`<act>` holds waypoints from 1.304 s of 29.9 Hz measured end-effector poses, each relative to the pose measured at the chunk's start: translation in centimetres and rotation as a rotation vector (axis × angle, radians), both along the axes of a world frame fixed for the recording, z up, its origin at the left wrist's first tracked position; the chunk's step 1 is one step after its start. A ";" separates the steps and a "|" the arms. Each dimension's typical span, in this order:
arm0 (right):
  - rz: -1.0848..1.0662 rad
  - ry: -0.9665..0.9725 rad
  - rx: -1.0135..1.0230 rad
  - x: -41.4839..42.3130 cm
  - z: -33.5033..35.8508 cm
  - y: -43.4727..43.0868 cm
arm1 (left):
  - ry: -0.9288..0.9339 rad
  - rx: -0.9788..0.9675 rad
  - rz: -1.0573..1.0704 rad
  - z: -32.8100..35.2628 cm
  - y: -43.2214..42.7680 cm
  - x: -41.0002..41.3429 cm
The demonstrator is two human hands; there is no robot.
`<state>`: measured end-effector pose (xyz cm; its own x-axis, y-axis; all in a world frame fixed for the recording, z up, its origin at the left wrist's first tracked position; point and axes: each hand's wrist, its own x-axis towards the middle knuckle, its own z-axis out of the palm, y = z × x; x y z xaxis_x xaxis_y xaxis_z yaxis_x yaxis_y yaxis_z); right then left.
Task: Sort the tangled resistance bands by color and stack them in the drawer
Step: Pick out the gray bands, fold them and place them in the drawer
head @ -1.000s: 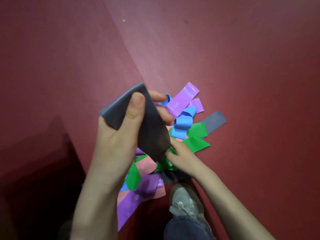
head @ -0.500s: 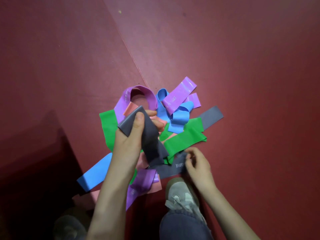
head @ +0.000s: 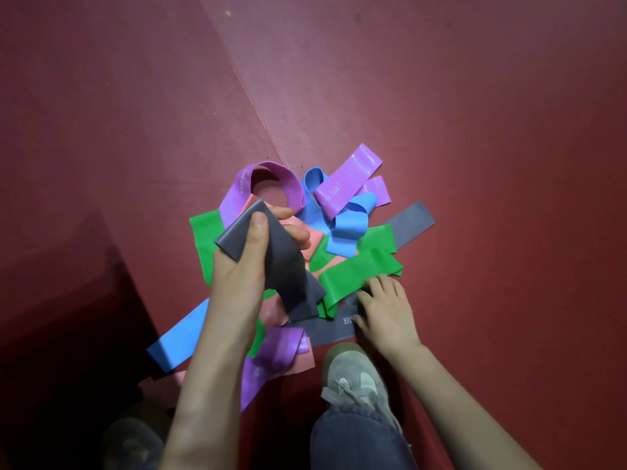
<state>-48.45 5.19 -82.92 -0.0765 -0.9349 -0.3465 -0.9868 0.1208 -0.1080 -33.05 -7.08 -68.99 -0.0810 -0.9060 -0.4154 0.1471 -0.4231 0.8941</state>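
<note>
Red floor (head: 475, 130), tangled bands pile (head: 349, 228): left hand (head: 244, 266) clutching a grey band (head: 285, 266), right hand (head: 383, 310) pinching another grey band (head: 325, 334)

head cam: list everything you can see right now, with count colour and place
grey band held: one, dark grey, pinched in the left hand above the pile
grey bands on floor: two seen, one under the right hand, one poking out at far right of the pile
green bands: several pieces, exact count unclear, left edge and middle of the pile
purple bands: several pieces, far side of the pile and near the left forearm
blue bands: a folded bunch at pile centre, one strip at lower left
pink bands: pieces showing under the others
floor: dark red, with a seam running diagonally
shoes: grey, one clear at bottom centre, one dim at lower left
left hand: gripping the grey band
right hand: pressed on a floor grey band
</note>
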 end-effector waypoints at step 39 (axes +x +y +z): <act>-0.603 -0.890 0.005 4.1 12.6 -8.2 | 0.071 0.256 0.112 -1.3 0.9 -0.8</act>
